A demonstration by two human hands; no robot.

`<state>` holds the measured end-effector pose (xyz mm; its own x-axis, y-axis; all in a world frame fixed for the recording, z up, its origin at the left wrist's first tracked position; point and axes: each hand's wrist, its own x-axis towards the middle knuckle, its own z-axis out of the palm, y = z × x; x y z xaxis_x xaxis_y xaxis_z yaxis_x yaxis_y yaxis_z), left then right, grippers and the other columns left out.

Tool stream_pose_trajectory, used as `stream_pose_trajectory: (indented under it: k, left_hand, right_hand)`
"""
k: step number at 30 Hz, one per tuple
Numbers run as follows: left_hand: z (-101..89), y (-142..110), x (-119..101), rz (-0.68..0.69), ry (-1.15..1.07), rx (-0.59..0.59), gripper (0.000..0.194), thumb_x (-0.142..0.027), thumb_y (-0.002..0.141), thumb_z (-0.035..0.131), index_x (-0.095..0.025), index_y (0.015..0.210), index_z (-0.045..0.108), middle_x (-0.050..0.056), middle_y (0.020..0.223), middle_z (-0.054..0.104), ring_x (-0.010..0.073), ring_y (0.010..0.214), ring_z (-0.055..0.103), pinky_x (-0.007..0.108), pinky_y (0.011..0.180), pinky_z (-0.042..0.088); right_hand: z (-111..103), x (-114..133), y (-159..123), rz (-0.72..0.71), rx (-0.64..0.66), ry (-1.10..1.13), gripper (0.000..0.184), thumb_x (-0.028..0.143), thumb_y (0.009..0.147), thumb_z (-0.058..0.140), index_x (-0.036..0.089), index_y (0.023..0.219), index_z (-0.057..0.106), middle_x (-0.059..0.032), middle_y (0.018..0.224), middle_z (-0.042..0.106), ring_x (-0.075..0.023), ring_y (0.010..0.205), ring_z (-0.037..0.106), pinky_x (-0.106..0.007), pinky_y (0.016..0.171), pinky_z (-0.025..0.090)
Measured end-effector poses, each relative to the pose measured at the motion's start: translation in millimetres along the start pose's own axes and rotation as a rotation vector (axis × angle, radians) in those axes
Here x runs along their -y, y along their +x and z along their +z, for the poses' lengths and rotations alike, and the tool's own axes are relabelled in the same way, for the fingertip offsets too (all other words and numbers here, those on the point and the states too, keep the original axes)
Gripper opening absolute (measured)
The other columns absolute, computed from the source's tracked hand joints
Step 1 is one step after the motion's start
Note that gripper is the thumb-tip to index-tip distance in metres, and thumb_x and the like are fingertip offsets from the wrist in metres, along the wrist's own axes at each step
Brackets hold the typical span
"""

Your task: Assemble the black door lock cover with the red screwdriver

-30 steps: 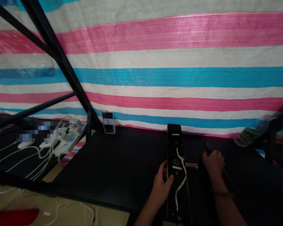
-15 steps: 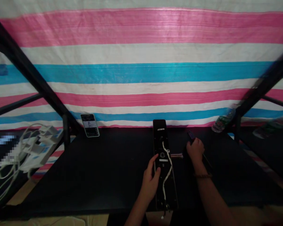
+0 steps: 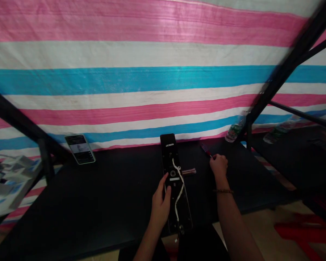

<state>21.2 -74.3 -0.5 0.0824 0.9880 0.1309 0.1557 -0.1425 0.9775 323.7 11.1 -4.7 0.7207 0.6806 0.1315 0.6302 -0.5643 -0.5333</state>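
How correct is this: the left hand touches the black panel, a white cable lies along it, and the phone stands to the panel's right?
The side is wrong: the head view shows the phone left of the black panel. The left hand touches it, and the white cable lies along it.

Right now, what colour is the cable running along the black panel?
The cable is off-white, showing best in the head view.
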Motion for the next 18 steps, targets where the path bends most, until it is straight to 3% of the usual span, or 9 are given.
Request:
stream_pose_trajectory:
  k: [2, 5, 8, 10, 12, 14, 16, 18]
  left_hand:
    - [0.9, -0.8, -2.0, 0.007, 0.003, -0.036, 0.049, -0.041, 0.099, 0.048, -0.024, 0.145, 0.049, 0.01, 0.145, 0.058, 0.0243, 0.134, 0.055, 0.044, 0.114, 0.041]
    - [-10.5, -3.5, -5.5, 0.037, 0.054, -0.192, 0.053, -0.042, 0.098, 0.049, -0.021, 0.146, 0.043, 0.014, 0.133, 0.064, 0.0234, 0.114, 0.067, 0.042, 0.099, 0.053]
    - [-47.0, -1.6, -2.1, 0.107, 0.308, -0.362, 0.041, -0.041, 0.094, 0.052, -0.017, 0.127, 0.058, 0.013, 0.116, 0.069, 0.0253, 0.103, 0.068, 0.043, 0.095, 0.053]
    - [-80.3, 4.9, 4.6, 0.11, 0.52, -0.406, 0.037, -0.041, 0.091, 0.05, -0.017, 0.114, 0.065, 0.014, 0.112, 0.069, 0.0288, 0.105, 0.066, 0.046, 0.096, 0.051]
    - [-110.4, 14.6, 12.1, 0.021, 0.675, -0.338, 0.038, -0.043, 0.087, 0.05, -0.016, 0.108, 0.069, 0.014, 0.105, 0.07, 0.032, 0.101, 0.066, 0.049, 0.092, 0.052]
    - [-128.9, 25.0, 17.4, -0.001, 0.769, -0.203, 0.041, -0.043, 0.087, 0.048, -0.016, 0.107, 0.071, 0.013, 0.104, 0.07, 0.0319, 0.1, 0.065, 0.049, 0.092, 0.052]
    - [-133.7, 33.2, 19.7, 0.02, 0.833, -0.135, 0.045, -0.045, 0.088, 0.047, -0.016, 0.112, 0.071, 0.013, 0.106, 0.07, 0.0315, 0.101, 0.064, 0.048, 0.093, 0.051]
    - [-129.3, 38.1, 19.7, 0.049, 0.886, -0.12, 0.047, -0.048, 0.089, 0.048, -0.016, 0.112, 0.073, 0.013, 0.107, 0.069, 0.0312, 0.099, 0.064, 0.047, 0.093, 0.05]
  right_hand:
    - [-1.4, 0.8, 1.5, -0.005, 0.015, 0.053, 0.02, 0.017, 0.085, 0.055, 0.01, 0.093, 0.072, -0.0214, 0.105, 0.065, -0.0342, 0.104, 0.062, -0.043, 0.089, 0.045]
    - [-4.6, 3.3, 4.7, -0.002, 0.007, 0.175, 0.018, 0.016, 0.086, 0.053, 0.011, 0.093, 0.069, -0.0191, 0.095, 0.067, -0.0307, 0.093, 0.065, -0.04, 0.083, 0.046]
    - [-7.5, 9.6, 7.4, -0.009, -0.03, 0.346, 0.019, 0.021, 0.091, 0.05, 0.013, 0.101, 0.064, -0.0126, 0.088, 0.068, -0.0254, 0.084, 0.065, -0.035, 0.076, 0.046]
    - [-8.0, 16.3, 7.4, -0.019, -0.06, 0.454, 0.02, 0.029, 0.094, 0.049, 0.016, 0.105, 0.061, -0.0075, 0.086, 0.066, -0.021, 0.078, 0.063, -0.031, 0.071, 0.046]
    - [-7.6, 23.8, 5.1, -0.024, -0.06, 0.632, 0.023, 0.037, 0.096, 0.047, 0.019, 0.103, 0.059, -0.0012, 0.078, 0.061, -0.0156, 0.064, 0.057, -0.027, 0.06, 0.043]
    - [-7.0, 30.2, 1.5, -0.019, 0.007, 0.996, 0.028, 0.046, 0.094, 0.052, 0.019, 0.096, 0.06, 0.0055, 0.065, 0.049, -0.0104, 0.049, 0.043, -0.024, 0.048, 0.035]
    - [-7.0, 34.6, -2.1, 0.002, 0.111, 1.424, 0.032, 0.05, 0.087, 0.063, 0.019, 0.088, 0.062, 0.009, 0.059, 0.04, -0.0068, 0.043, 0.032, -0.022, 0.042, 0.027]
    - [-7.2, 36.7, -4.2, 0.059, 0.18, 1.686, 0.032, 0.048, 0.08, 0.074, 0.018, 0.08, 0.063, 0.009, 0.058, 0.041, -0.0054, 0.044, 0.034, -0.021, 0.043, 0.03]
